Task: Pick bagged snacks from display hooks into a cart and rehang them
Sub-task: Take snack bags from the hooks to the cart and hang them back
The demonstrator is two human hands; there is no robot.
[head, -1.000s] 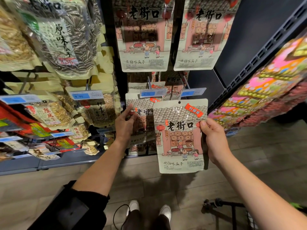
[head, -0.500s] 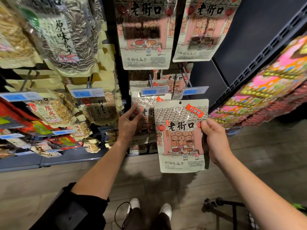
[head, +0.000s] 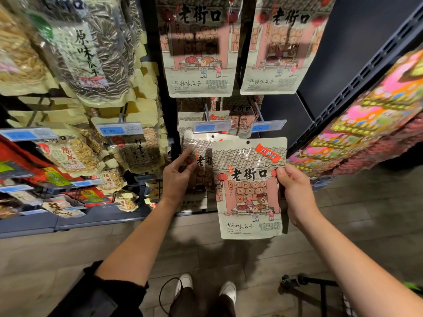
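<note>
A shop aisle with a wood-look floor (head: 377, 225) and a dark display rack (head: 332, 65) hung with rows of snack bags fills the view, and the corner of a cart (head: 320, 284) shows at the lower right edge. The right hand (head: 295, 191) pinches the cream-flavour seed bag (head: 249, 191) by its right edge, thumb on the front, holding it upright in front of the rack with its hang hole just below the price tags (head: 211, 127). Over the last second this bag has barely shifted; it has come only slightly higher and closer to the hook ends. The left hand (head: 178, 177) has changed more: its fingers now lie fairly straight, forefinger stretched up across the hanging bag (head: 196, 156) on the lower left hook (head: 207, 110), touching its front rather than gripping it. That reads as steadying or pushing back the hung stock to free the hook tip. So the held bag appears to be on its way back up, not down to the cart, and the hole has yet to meet a hook. Lining up that small hole is the fiddly part.
</note>
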